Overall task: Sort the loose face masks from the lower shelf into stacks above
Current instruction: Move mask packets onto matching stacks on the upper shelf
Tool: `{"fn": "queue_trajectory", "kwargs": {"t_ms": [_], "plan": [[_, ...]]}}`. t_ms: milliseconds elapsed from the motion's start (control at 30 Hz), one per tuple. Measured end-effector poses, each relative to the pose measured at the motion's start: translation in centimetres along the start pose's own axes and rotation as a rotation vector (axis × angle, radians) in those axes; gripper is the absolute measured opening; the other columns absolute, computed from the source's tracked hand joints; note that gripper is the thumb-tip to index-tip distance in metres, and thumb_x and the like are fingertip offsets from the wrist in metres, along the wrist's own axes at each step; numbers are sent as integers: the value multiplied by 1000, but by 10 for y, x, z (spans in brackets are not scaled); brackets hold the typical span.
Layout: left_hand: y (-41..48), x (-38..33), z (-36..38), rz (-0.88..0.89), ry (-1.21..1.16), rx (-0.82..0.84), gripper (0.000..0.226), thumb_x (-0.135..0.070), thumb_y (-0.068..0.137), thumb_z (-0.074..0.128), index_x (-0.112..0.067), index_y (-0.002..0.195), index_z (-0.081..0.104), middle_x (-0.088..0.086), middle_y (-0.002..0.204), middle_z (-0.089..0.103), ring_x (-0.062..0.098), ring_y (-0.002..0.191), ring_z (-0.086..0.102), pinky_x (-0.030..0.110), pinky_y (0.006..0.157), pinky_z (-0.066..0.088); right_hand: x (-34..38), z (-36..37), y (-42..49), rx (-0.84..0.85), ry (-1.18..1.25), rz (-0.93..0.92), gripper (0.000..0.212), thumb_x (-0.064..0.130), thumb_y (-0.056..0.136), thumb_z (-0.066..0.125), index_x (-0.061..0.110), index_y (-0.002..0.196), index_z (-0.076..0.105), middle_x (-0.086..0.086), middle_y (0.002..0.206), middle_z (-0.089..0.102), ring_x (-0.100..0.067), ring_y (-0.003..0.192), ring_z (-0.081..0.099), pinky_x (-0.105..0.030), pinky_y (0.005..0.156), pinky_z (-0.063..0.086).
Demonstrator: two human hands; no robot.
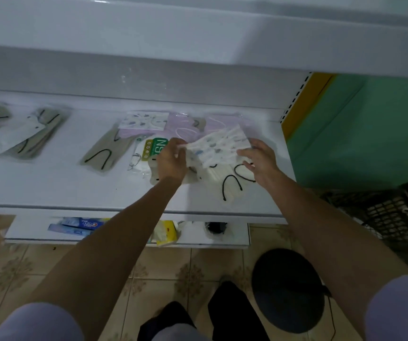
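Note:
Both hands hold a bundle of white patterned face masks (216,147) just above the white shelf (50,183). My left hand (172,159) pinches the bundle's left end. My right hand (259,159) grips its right end. Under the bundle lies a cream mask stack with black ear loops (232,187). Behind it lie pink masks (185,126) and a patterned mask pack (144,120). A green-labelled N95 pack (152,150) sits left of my left hand, and a beige mask with a black loop (103,153) lies further left.
More beige and white masks (23,134) lie at the shelf's far left. A lower shelf (129,241) holds toothpaste boxes (77,226), a yellow pack (167,232) and a dark item (215,227). A black stool (287,290) and a wire basket (392,212) stand on the floor at right.

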State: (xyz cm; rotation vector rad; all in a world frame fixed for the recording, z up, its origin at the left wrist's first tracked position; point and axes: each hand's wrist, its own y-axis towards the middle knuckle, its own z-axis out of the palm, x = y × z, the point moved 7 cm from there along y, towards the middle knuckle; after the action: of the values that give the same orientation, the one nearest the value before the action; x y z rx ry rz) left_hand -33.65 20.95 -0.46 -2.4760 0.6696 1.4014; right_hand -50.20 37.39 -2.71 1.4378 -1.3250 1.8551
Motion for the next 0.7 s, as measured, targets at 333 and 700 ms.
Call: {"fn": "queue_trajectory", "kwargs": {"t_ms": [333, 700], "plan": [[-31, 24, 22, -16, -115, 47, 40, -24, 92, 56, -2, 123, 44, 15, 107, 57, 27, 98, 55, 15, 73, 35, -41, 0, -18, -44, -543, -82, 19, -2, 80, 62, 2, 99, 63, -8, 92, 58, -20, 89, 56, -24, 67, 42], [-49, 39, -31, -121, -10, -94, 30, -11, 92, 50, -3, 121, 43, 22, 95, 64, 35, 87, 59, 27, 68, 38, 10, 35, -54, -113, -526, -377, 28, 2, 82, 54, 8, 109, 56, -8, 101, 62, -20, 85, 56, -23, 70, 43]]}}
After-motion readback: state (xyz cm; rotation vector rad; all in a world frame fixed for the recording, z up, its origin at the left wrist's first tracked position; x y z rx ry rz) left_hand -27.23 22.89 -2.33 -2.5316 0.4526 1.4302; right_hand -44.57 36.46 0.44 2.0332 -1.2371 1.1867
